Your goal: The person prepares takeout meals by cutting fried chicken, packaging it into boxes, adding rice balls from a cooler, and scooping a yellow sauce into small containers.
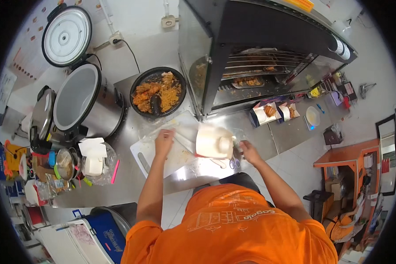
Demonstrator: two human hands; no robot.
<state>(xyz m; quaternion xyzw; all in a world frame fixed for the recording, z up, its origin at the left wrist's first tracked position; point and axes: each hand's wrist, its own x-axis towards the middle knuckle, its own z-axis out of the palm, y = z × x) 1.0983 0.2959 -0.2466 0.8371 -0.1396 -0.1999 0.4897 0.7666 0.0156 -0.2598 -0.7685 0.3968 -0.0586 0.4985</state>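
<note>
My left hand is over the white cutting board, its fingers together at a clear plastic film or bag; its exact grip is unclear. My right hand is at the right side of a white paper food box, near clear plastic; whether it holds anything cannot be made out. The box stands between my hands, blurred, with a round pale thing at its right part. Just below it lie scissors with purple handles. Behind the board is a black stone mortar with fried chicken, orange-brown crumbs and a dark pestle.
A glass-doored warming cabinet stands behind the box. Two open food boxes with rice and chicken are at its front. At left stand an open rice cooker, a steel bowl and a pink-handled utensil.
</note>
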